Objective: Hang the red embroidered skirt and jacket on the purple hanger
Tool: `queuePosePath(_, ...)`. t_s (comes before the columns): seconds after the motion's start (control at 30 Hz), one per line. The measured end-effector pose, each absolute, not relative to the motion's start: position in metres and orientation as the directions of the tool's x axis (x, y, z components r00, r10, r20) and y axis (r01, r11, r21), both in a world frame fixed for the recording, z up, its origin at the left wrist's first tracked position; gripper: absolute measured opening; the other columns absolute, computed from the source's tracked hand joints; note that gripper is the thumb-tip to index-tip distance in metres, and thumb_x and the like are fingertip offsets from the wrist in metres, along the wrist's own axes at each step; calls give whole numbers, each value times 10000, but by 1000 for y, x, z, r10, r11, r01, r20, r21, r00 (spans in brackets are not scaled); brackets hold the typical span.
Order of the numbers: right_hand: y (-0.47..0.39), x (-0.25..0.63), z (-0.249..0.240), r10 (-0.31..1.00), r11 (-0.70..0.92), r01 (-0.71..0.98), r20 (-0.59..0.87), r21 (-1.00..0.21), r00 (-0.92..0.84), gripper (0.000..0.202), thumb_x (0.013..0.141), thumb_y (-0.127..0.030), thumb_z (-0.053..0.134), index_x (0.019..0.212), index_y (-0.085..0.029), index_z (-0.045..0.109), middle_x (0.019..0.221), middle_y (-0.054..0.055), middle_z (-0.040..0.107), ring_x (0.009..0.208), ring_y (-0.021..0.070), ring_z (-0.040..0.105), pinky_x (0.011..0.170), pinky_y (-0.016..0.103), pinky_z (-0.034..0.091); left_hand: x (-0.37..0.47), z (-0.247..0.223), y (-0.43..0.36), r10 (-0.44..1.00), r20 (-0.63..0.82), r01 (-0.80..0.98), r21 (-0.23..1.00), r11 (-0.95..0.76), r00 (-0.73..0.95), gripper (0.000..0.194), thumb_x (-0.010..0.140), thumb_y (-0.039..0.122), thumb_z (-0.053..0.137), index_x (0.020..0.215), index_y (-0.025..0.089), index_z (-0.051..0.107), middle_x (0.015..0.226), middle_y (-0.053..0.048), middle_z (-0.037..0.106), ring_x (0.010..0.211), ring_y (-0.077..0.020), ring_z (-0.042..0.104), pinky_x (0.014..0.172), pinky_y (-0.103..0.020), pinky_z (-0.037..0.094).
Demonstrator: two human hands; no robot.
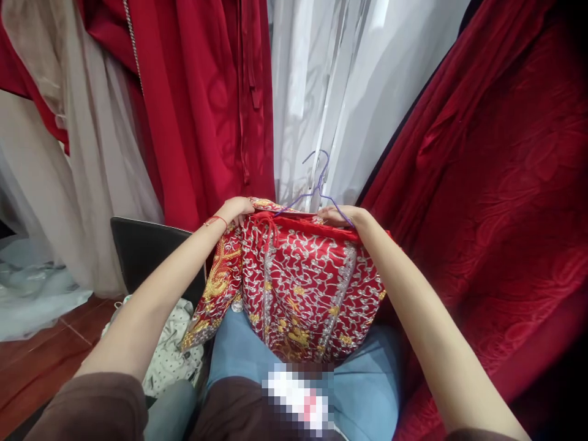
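Note:
A red garment [303,275], thickly embroidered in silver and gold, hangs upright above my lap. Its top edge is a plain red waistband with a tied red cord, like a skirt's. An embroidered sleeve [219,275] sticks out on the left. My left hand [237,210] is closed on the top left corner of the cloth, its fingertips partly hidden. At the top right, my right hand [339,215] has its fingers curled over behind the waistband, gripping the cloth. Between my hands a purple wire hanger [316,191] rises from the garment, its hook free; the lower part is hidden.
Long red gowns [206,110] and beige tulle [101,184] hang at the left. White fabric [312,73] hangs behind, dark red patterned cloth [505,202] at the right. A black panel [151,251] and spotted white cloth [174,349] are beside my left arm.

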State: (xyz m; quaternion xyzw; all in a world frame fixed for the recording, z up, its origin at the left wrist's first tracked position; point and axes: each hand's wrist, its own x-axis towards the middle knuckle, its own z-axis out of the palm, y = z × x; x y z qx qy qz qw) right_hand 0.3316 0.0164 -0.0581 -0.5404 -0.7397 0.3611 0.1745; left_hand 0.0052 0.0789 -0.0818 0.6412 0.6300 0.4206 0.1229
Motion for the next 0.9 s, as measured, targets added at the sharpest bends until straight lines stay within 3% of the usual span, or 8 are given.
queuePosePath(0.13,9,324,-58,930,192,679,-90,-709,-357,300,796,-459,701,701,-195,597,501,-18,481,453,103,375,440,256,351,-1,-106,85,915,347,663,737,-131,-205,113,712,256,699,766,157,712,805,-123,755,825,-282,721,746,-312,551)
queuePosePath(0.27,-1,315,-55,922,199,660,-89,-725,-376,331,762,-488,712,678,-201,569,525,-28,487,486,103,389,478,253,382,11,-126,93,838,450,562,797,-222,-307,308,893,186,433,1091,162,667,1112,-87,747,959,-166,700,797,-225,527)
queuePosePath(0.43,-5,311,-50,865,204,649,-175,-733,-469,185,691,-319,710,807,-192,641,678,-11,637,643,135,577,664,244,505,19,-127,88,698,559,606,763,-223,-447,372,993,245,294,1229,171,573,1153,-140,721,1004,-234,694,814,-308,506)
queuePosePath(0.5,-3,314,-47,868,199,739,-233,-644,-438,242,661,-247,683,892,-176,691,731,18,691,728,176,642,734,274,533,5,-120,81,658,678,793,576,-199,-327,365,997,241,294,1234,149,557,1069,-162,735,965,-273,705,792,-331,487)
queuePosePath(0.57,-3,319,-44,903,174,861,-270,-479,-333,318,643,-211,669,952,-164,727,710,42,708,733,223,667,738,324,546,-18,-110,72,698,716,953,215,-214,-5,331,988,266,354,1194,123,570,988,-172,740,939,-295,713,771,-332,474)
queuePosePath(0.7,-10,331,-42,956,109,932,-219,-346,-193,335,684,-263,688,1004,-195,761,691,53,724,722,268,686,738,374,562,-66,-79,55,715,469,850,-376,-368,517,425,958,515,461,1080,130,592,930,-178,734,903,-306,718,761,-334,473)
queuePosePath(0.8,-13,336,-48,969,96,859,-152,-503,-197,328,740,-332,680,1036,-213,754,752,48,749,767,263,696,761,349,573,-82,-59,40,723,331,756,-521,-396,607,519,863,593,590,1109,137,580,934,-180,727,904,-315,713,788,-350,478)
queuePosePath(0.9,-9,337,-59,983,102,791,-62,-603,-174,294,802,-311,610,1032,-185,742,723,52,732,730,243,686,732,328,572,-76,-61,22,751,365,790,-518,-327,550,514,845,442,640,1216,103,538,1071,-216,699,1026,-331,684,866,-372,480)
